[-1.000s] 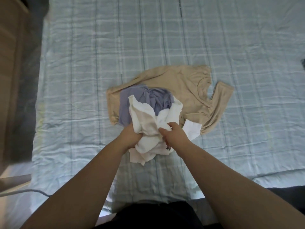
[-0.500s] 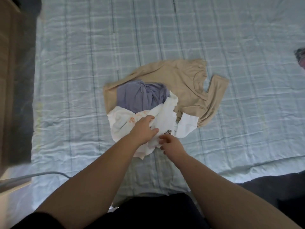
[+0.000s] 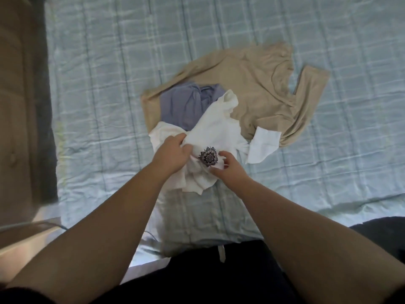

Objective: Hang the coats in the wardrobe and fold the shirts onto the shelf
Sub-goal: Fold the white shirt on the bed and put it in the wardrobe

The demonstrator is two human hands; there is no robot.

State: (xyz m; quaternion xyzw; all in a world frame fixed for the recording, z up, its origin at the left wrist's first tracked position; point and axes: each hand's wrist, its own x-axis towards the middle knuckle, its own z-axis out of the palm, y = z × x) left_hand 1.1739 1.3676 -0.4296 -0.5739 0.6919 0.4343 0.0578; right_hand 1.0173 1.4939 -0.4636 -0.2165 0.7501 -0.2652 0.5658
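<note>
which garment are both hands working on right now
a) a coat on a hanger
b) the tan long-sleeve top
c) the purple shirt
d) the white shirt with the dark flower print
d: the left hand grips bunched white cloth and the right hand touches the white shirt beside its printed flower, while the tan top and purple shirt lie untouched behind.

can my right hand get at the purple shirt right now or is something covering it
Probably yes. The purple shirt lies partly bare on the beige shirt; only its near edge is under the white shirt, which the right hand is busy with.
</note>
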